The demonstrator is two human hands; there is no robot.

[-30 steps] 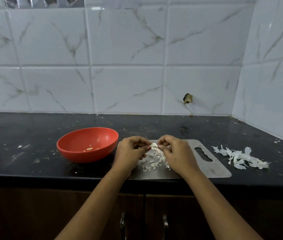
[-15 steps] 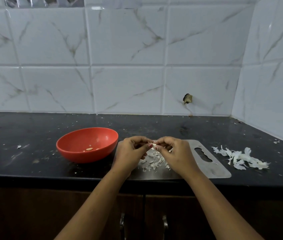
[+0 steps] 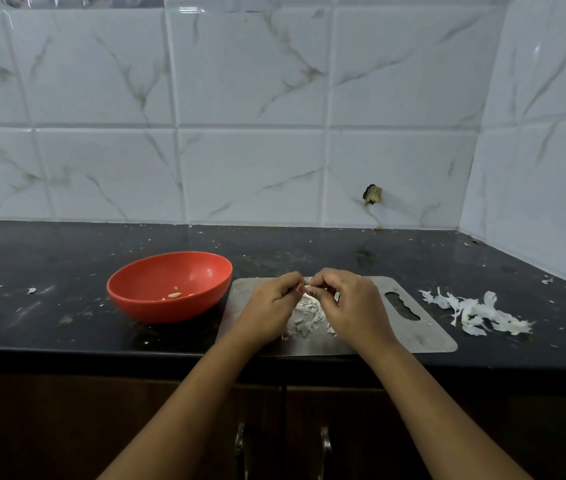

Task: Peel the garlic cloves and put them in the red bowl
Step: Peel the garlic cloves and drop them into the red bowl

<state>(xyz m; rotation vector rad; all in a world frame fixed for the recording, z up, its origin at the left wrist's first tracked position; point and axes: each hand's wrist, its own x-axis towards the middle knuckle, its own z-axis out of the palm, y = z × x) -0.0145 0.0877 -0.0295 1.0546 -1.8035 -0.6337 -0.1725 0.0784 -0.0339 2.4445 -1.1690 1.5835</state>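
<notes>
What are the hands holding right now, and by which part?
A small garlic clove, pinched at its left end by the left hand and its right end by the right hand.

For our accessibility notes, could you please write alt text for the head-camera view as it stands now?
The left hand and right hand pinch a garlic clove between them above a pile of skins on a steel cutting board. To the left a red bowl holds a few peeled cloves; more skins lie on the black counter to the right.

garlic clove (image 3: 309, 289) nearly hidden in the grip of left hand (image 3: 271, 304) and right hand (image 3: 355, 306)
</notes>
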